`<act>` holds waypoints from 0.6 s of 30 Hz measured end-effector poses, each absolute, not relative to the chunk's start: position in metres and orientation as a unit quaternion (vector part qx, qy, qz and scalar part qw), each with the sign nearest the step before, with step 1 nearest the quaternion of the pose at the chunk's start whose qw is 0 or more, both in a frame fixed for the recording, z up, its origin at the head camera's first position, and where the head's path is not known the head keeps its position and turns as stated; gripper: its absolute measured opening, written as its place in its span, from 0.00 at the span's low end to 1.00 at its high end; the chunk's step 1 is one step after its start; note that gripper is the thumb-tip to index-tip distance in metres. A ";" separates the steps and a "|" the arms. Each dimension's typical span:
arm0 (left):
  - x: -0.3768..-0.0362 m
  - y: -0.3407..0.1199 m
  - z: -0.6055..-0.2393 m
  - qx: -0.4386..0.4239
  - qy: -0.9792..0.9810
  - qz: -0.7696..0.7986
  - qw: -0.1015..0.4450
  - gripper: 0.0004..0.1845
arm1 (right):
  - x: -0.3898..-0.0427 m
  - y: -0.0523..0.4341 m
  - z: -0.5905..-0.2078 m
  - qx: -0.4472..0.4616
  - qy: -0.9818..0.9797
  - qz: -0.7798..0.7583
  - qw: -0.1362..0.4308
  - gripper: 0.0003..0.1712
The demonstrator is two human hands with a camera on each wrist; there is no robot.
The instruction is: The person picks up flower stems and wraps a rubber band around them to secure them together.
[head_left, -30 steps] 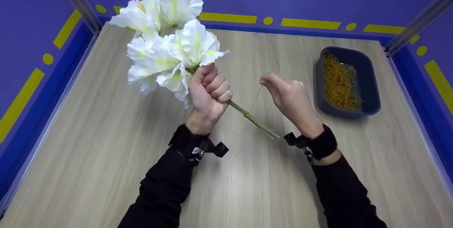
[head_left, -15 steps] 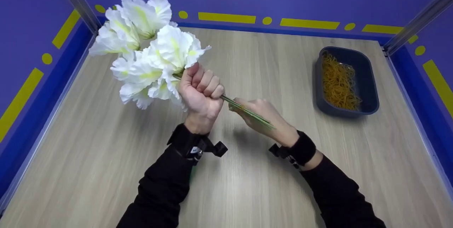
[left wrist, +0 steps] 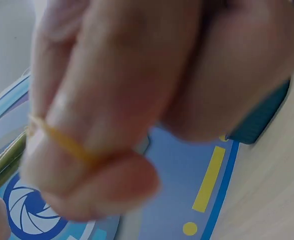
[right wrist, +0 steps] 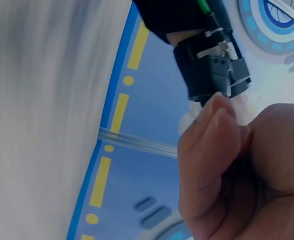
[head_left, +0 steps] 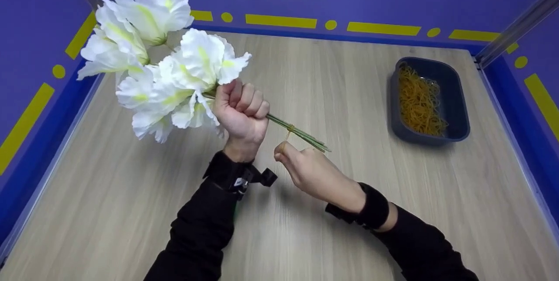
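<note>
The left hand (head_left: 241,108) is clenched around the stems (head_left: 297,133) of the flowers (head_left: 166,71), above the table (head_left: 131,193). The right hand (head_left: 305,169) pinches a band (head_left: 288,133) wrapped on the stems.

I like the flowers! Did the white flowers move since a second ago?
Yes. The white flowers swung left, away from the dark tray and toward the left wall, gripped by the left hand.

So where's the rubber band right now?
In the head view, the rubber band loops the green stems, stretched toward the right hand pinching it, just right of the left hand.
</note>
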State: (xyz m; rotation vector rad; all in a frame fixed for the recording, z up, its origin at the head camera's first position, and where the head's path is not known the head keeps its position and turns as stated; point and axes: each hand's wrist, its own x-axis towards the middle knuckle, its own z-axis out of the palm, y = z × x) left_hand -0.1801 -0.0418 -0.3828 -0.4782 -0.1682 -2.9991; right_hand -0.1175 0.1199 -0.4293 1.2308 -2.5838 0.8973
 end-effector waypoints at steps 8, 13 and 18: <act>-0.184 -0.042 -0.389 -0.186 -0.077 -0.979 0.043 0.19 | -0.112 0.126 -0.416 0.396 -0.866 0.271 0.140 0.04; -0.185 -0.041 -0.391 -0.200 -0.094 -0.975 0.021 0.24 | -0.115 0.133 -0.410 0.389 -0.863 0.245 0.211 0.03; -0.186 -0.044 -0.389 -0.183 -0.103 -0.977 0.024 0.20 | -0.117 0.142 -0.400 0.390 -0.858 0.229 0.246 0.05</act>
